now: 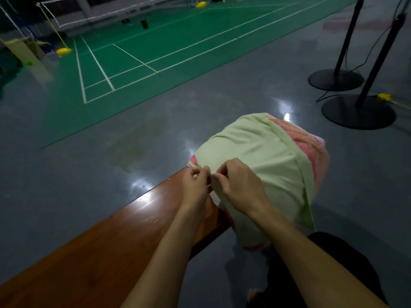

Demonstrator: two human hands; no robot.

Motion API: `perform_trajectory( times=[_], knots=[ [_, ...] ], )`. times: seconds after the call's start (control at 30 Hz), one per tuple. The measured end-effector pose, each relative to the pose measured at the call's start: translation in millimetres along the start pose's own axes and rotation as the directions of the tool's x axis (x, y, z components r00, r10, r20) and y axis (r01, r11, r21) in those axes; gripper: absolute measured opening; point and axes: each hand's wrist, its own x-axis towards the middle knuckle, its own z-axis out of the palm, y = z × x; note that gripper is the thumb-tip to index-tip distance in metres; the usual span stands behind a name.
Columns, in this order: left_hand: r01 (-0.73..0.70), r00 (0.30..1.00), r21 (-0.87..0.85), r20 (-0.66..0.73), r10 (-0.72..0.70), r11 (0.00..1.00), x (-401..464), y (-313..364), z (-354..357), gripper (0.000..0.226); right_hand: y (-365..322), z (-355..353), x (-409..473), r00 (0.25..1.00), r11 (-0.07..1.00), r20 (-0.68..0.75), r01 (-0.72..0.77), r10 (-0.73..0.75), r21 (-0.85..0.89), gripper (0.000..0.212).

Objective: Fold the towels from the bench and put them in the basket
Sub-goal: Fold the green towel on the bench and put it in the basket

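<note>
Pale green terry towel (255, 150) heaped over pink towel (311, 143) at far end of glossy brown wooden bench (93, 247). Left hand (196, 183) and right hand (239, 185) both pinch green towel's near edge, fingers curled.

The long glossy brown wooden bench (106, 247) lies bare along its near stretch, so a hand can pass over it freely. Its far end is blocked — a pale green towel (251, 152) draped over a pink-orange striped towel (311, 150) heaps there and spills off the edge. Left of the bench the grey shiny floor (77, 163) is open. Right and beyond, two black round-based pole stands (358, 112) with trailing cable crowd the floor.
</note>
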Motion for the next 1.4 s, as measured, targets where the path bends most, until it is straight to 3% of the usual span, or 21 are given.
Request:
perform_trajectory(
  times=[0.17, 0.37, 0.5, 0.6, 0.7, 0.8, 1.03, 1.1, 1.17, 1.2, 1.27, 1.33, 1.4],
  knots=[
    [-0.145, 0.985, -0.127, -0.109, 0.132, 0.981, -18, 14, -51, 0.017, -24, 20, -7, 0.969, 0.954, 0.015, 0.24, -0.247, 0.177, 0.012],
    [-0.235, 0.954, -0.026, -0.198, 0.225, 0.972, -46, 14, -142, 0.02, -60, 62, -17, 0.903, 0.92, 0.203, 0.34, -0.378, 0.197, 0.015],
    [-0.23, 0.931, 0.039, -0.282, 0.232, 0.972, -68, 1, -226, 0.023, -81, 99, -25, 0.862, 0.927, 0.388, 0.372, -0.326, -0.048, 0.024],
    [-0.18, 0.918, 0.023, -0.354, 0.177, 0.983, -90, -15, -292, 0.029, -92, 132, -33, 0.812, 0.892, 0.558, 0.366, -0.168, -0.264, 0.058],
    [-0.056, 0.894, 0.127, -0.435, 0.106, 0.99, -116, -41, -349, 0.03, -105, 166, -46, 0.706, 0.859, 0.703, 0.41, -0.086, -0.306, 0.075],
    [0.06, 0.831, 0.248, -0.549, 0.089, 0.967, -132, -55, -387, 0.038, -119, 198, -58, 0.668, 0.826, 0.725, 0.496, -0.167, -0.266, 0.073],
    [0.054, 0.729, 0.314, -0.661, 0.178, 0.948, -122, -59, -434, 0.035, -140, 235, -58, 0.616, 0.741, 0.701, 0.645, -0.359, -0.187, 0.077],
    [0.081, 0.73, 0.342, -0.66, 0.178, 0.936, -117, -64, -440, 0.036, -142, 238, -46, 0.629, 0.752, 0.691, 0.632, -0.355, -0.189, 0.079],
    [0.095, 0.714, 0.397, -0.666, 0.215, 0.913, -117, -65, -441, 0.031, -143, 237, -36, 0.695, 0.788, 0.648, 0.57, -0.312, -0.233, 0.071],
    [0.125, 0.703, 0.473, -0.662, 0.259, 0.872, -119, -65, -439, 0.025, -145, 235, -37, 0.743, 0.801, 0.597, 0.537, -0.302, -0.263, 0.065],
    [0.214, 0.692, 0.719, -0.589, 0.417, 0.661, -126, -69, -431, 0.02, -153, 226, -56, 0.826, 0.841, 0.477, 0.465, -0.3, -0.275, 0.054],
    [0.164, 0.75, 0.895, -0.386, 0.537, 0.415, -133, -81, -412, 0.03, -159, 217, -91, 0.849, 0.88, 0.46, 0.405, -0.261, -0.248, 0.055],
    [0.048, 0.845, 0.972, -0.161, 0.509, 0.229, -136, -98, -388, 0.046, -159, 212, -125, 0.816, 0.879, 0.548, 0.387, -0.185, -0.278, 0.065]
  ],
)
